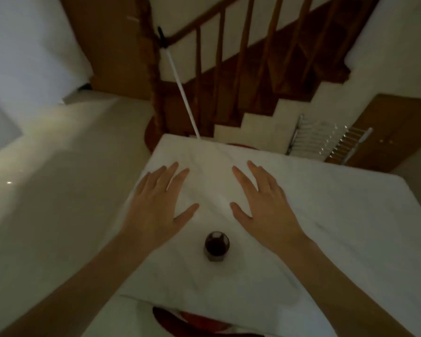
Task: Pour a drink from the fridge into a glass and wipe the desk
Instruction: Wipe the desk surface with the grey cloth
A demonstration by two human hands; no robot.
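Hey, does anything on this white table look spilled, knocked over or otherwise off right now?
Nothing stands out. The glass of dark drink stands upright on the white table, with no spill visible around it. The left hand and right hand are spread open above the tabletop.

red seat [190, 322] under desk, mostly hidden

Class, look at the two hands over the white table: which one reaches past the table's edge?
The left hand: its outer side overhangs the table edge, while the right hand lies wholly over the top.
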